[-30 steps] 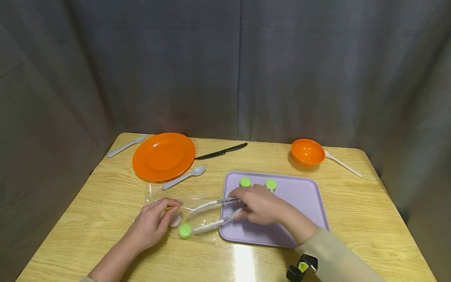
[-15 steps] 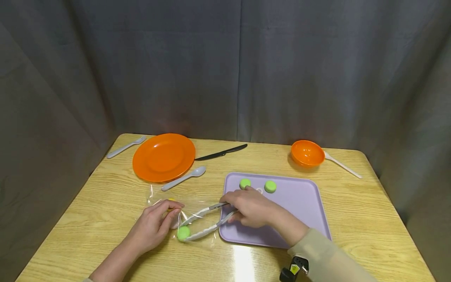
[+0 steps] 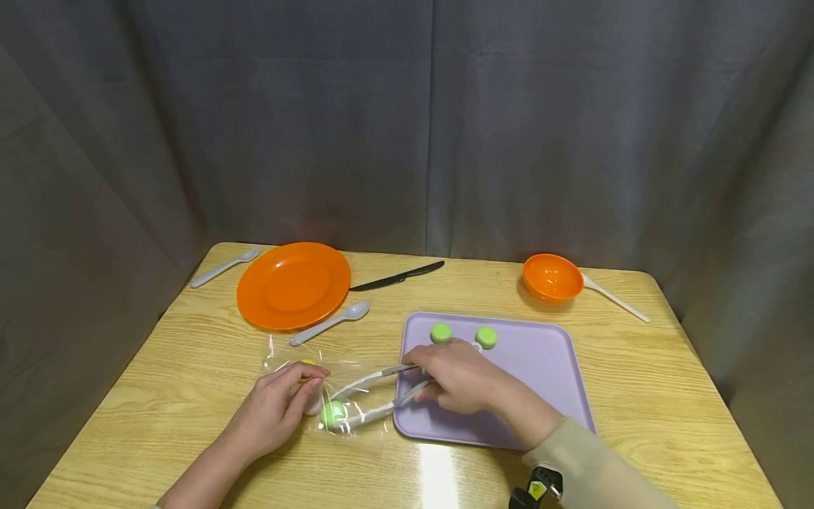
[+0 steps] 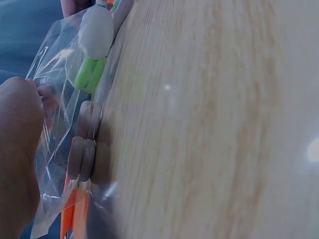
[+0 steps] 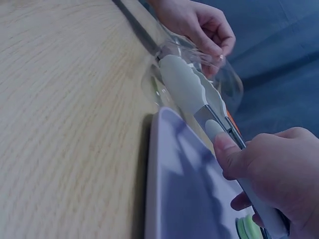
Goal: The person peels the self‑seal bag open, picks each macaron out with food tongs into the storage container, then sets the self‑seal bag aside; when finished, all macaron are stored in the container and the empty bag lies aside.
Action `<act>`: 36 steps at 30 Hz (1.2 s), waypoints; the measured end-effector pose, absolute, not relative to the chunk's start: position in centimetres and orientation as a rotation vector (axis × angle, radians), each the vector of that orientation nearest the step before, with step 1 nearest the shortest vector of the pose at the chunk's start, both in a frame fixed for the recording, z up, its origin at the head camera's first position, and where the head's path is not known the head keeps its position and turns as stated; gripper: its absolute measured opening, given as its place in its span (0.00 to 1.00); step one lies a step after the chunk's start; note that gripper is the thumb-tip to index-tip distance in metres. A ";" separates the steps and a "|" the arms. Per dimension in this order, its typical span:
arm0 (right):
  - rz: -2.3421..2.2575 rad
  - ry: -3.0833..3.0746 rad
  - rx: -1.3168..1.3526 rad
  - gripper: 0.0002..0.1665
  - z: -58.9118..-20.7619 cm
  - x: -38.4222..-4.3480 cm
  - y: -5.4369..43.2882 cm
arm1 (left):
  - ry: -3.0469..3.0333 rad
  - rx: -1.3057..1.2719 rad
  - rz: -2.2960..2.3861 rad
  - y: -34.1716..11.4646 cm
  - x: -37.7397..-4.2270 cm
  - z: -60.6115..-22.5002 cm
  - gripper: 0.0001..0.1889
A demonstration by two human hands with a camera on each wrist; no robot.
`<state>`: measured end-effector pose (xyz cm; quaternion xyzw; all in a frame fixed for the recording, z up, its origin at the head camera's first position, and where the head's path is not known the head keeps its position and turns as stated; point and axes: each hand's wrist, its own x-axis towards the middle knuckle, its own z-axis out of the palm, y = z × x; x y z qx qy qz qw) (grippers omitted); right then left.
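Sliding farther left than a second ago, the tongs now have their tips at the green macaron, and it's inside the clear bag on the bench, so this piece looks all but bagged! Right hand gripping the tongs, left hand pinching the plastic. Two more green ones wait on the lilac tray. Lettering? None legible; the wrist device's yellow label is too small to read.
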<state>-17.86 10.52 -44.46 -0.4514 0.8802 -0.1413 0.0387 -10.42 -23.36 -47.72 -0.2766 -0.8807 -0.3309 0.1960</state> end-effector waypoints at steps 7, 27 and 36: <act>-0.450 2.778 -1.368 0.28 -43.9 -17.9 12.7 | -2.444 -0.773 -0.928 -23.4 -10.5 -47.8 0.11; -0.515 3.071 -1.026 0.27 -42.0 -16.0 24.7 | -2.448 -0.708 -0.903 -23.2 -10.4 -47.7 0.12; -0.481 3.143 -0.823 0.26 -41.8 -15.0 31.4 | -2.440 -0.703 -0.895 -23.2 -10.5 -47.7 0.12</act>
